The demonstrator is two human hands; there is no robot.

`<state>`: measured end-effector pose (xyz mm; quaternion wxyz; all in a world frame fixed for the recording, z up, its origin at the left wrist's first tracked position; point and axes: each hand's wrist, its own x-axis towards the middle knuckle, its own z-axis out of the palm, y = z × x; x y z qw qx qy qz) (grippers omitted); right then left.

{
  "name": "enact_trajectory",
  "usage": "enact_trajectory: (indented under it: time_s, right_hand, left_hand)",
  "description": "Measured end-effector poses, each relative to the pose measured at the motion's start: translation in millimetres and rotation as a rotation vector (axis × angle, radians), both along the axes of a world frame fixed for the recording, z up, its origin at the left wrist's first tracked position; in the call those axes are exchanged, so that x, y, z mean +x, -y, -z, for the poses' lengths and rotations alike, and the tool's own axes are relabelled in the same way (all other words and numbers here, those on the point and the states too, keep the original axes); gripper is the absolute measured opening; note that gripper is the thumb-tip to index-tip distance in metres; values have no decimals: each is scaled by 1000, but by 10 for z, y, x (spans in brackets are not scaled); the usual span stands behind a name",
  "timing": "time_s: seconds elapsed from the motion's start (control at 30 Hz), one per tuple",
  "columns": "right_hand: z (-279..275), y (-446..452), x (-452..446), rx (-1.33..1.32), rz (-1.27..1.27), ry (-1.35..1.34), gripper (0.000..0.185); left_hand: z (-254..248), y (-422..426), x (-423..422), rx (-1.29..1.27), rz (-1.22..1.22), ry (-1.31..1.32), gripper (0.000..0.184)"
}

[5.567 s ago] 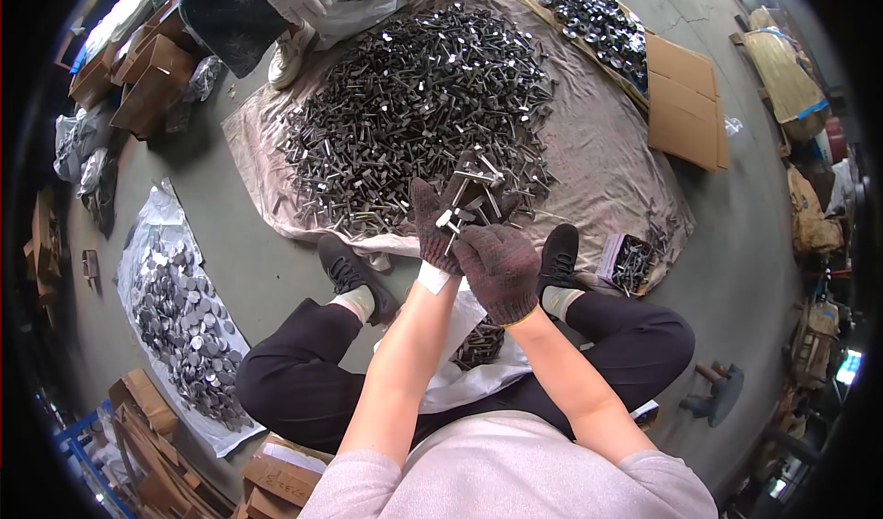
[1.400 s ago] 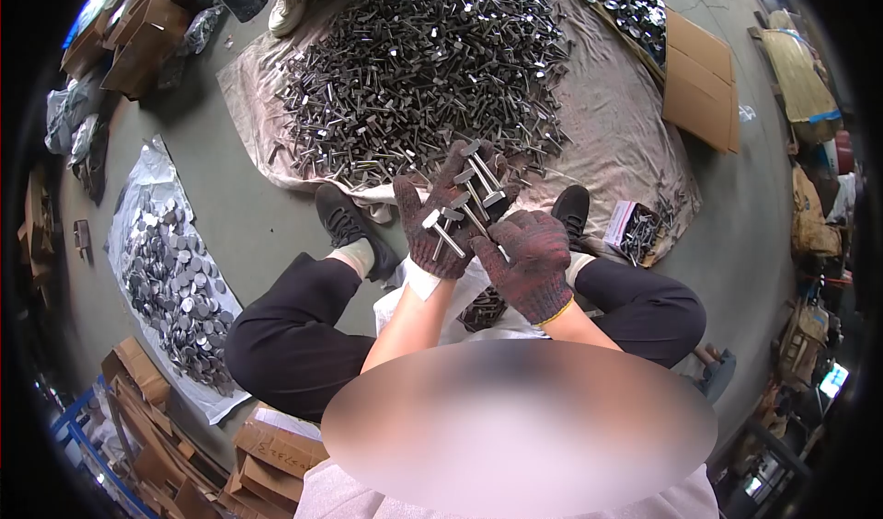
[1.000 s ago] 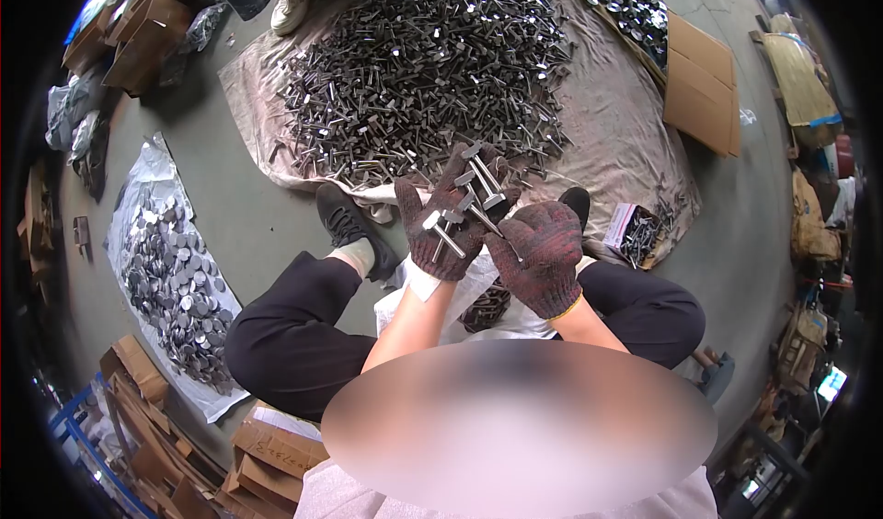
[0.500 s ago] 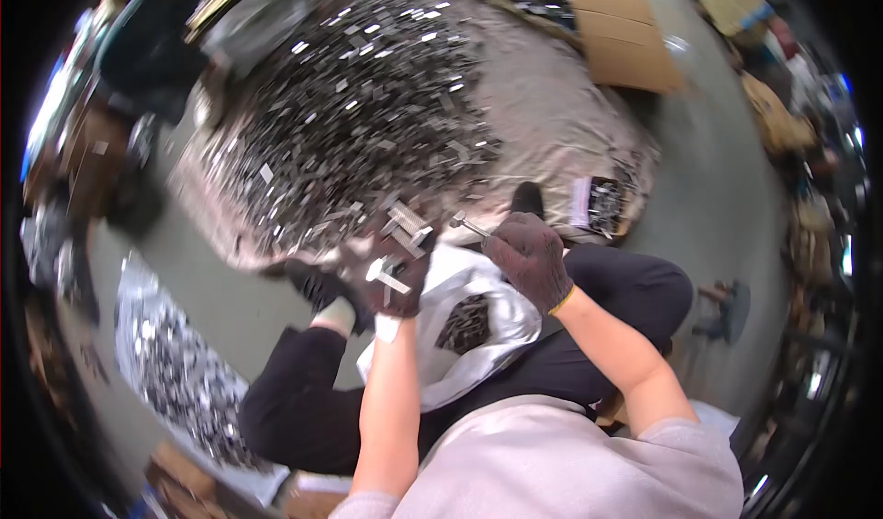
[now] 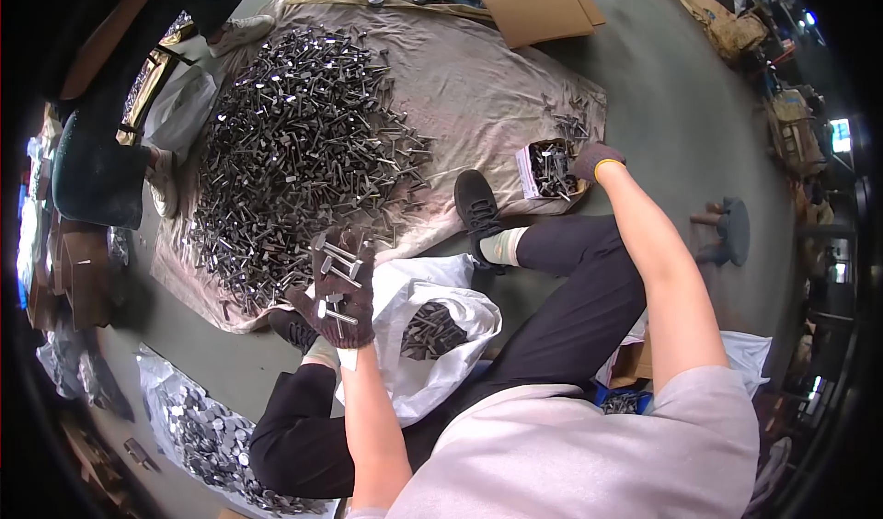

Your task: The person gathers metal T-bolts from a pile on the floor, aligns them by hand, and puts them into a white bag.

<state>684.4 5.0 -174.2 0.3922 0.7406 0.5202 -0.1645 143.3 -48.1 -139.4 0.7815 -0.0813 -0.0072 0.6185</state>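
My left hand (image 5: pixel 346 285), in a dark knitted glove, is held palm up beside the bolt pile. Several metal bolts (image 5: pixel 340 263) with wide heads lie across its palm and fingers. My right hand (image 5: pixel 598 160), gloved too, is at the right edge of a small open box (image 5: pixel 527 171) filled with bolts. Its fingers look curled, and what they hold, if anything, is hidden. Between my legs a white sack (image 5: pixel 391 289) stands with its mouth folded open and dark bolts (image 5: pixel 432 332) inside.
A large heap of bolts (image 5: pixel 294 142) covers much of a cloth (image 5: pixel 460 87) on the floor. Shiny discs fill a clear bag (image 5: pixel 198 436) at the lower left. Another person (image 5: pixel 101 151) is at the upper left. Flattened cardboard (image 5: pixel 533 4) and a small stool (image 5: pixel 733 231) lie right.
My right hand has moved from near the left hand, where it held a bolt, out to the small box. The view has shifted; bolts still lie on my left palm.
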Motion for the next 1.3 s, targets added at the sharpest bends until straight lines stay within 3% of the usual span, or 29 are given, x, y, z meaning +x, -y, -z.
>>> enact_trajectory:
  time_s: [0.03, 0.1, 0.13, 0.2, 0.23, 0.27, 0.33, 0.4, 0.5, 0.7, 0.77, 1.07, 1.2, 1.3]
  right_hand:
    - [-188, 3, -196, 4, 5, -7, 45]
    - [-721, -61, -780, 369, 141, -172, 44]
    - [-1002, -85, -1146, 503, 148, -334, 43]
    - [-1241, -112, -1723, 616, 97, -702, 38]
    - [-1313, -96, -2027, 639, 101, -871, 33]
    - [-1358, -50, -2336, 662, 114, -1028, 29]
    - [-1336, 80, -2924, 771, -181, -1256, 19]
    - [-1471, 240, -3502, 810, -590, -1182, 18]
    - [-1558, 474, -4058, 859, -610, -1336, 18]
    - [-1380, 696, -4432, 823, -680, -983, 22]
    - [-1292, 754, -4474, 867, -584, -1075, 22]
    - [-1382, 831, -4589, 742, -471, -1052, 29]
    - [-1375, 803, -4611, 710, -397, -1027, 30]
    - [-1393, 755, -4485, 821, -210, -1237, 25]
  left_hand:
    - [-14, -12, 24, -7, -8, -51, 88]
    - [28, 2, 40, -27, -36, -127, 89]
    - [56, 8, 39, -22, -25, 92, 85]
    - [-198, -33, 97, -253, -48, -73, 91]
    - [-126, -21, 86, -105, -29, -49, 98]
    - [-189, -30, 91, -102, -16, -25, 92]
    - [-272, -30, 68, -67, -12, 8, 93]
    - [-233, -18, 27, -144, -53, 50, 96]
    - [-123, 18, -58, 3, -45, -74, 98]
    - [-245, 68, -55, -75, -120, -133, 95]
    - [-244, 67, -35, -47, -130, -100, 95]
    - [-284, 88, 25, -108, -91, -143, 95]
    - [-196, 94, 45, -21, -71, -104, 95]
    - [-172, 79, 20, -6, -78, -115, 95]
